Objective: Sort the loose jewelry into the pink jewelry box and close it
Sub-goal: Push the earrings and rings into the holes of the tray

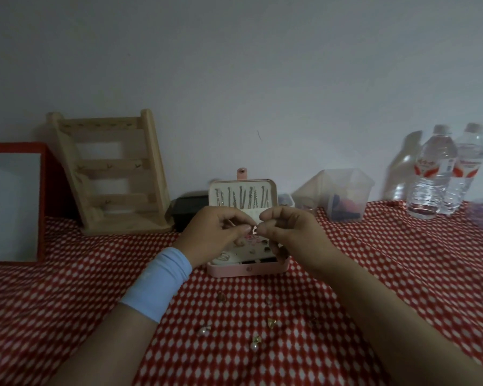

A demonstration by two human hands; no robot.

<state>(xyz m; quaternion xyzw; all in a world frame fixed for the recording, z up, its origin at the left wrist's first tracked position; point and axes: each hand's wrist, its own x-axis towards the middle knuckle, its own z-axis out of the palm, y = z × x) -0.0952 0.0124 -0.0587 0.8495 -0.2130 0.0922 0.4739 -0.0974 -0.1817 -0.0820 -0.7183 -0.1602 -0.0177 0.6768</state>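
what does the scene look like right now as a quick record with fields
pink jewelry box: open, lid upright, chains hanging in lid
left hand: pinches small pale piece above the box
right hand: pinches the same piece
loose jewelry: several pieces on the checked cloth, nearer than the box
background: wooden stand left, two water bottles right

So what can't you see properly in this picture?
Head view only.
- The small piece pinched between the left hand and right hand: too tiny, mostly covered.
- The pink jewelry box: both hands hide its middle.
- The plastic tub: contents blurred and dim.
- The red frame: cut by the left edge.
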